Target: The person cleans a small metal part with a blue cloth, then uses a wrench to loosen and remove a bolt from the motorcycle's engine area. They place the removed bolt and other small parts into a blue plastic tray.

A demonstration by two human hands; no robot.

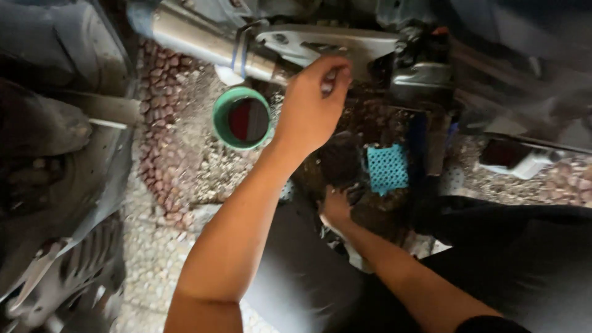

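My left hand (311, 102) reaches up to a silver metal bracket (345, 43) on a machine's underside. Its fingertips are pinched together on a small pale piece right below that bracket. A shiny metal pipe (197, 38) runs in from the upper left and ends just left of this hand. My right hand (336, 206) is lower, down near the ground in a dark patch. Its fingers are lost in shadow against a black lump (339, 161), so I cannot tell its grip. My dark trousers (505, 259) fill the lower right.
A green round tin (217, 120) holding dark red liquid stands on the pebbled floor (154, 246), left of my left wrist. A blue perforated pad (387, 168) lies right of the black lump. Dark bodywork (55, 154) lines the left side. A pale object (524, 163) sits at right.
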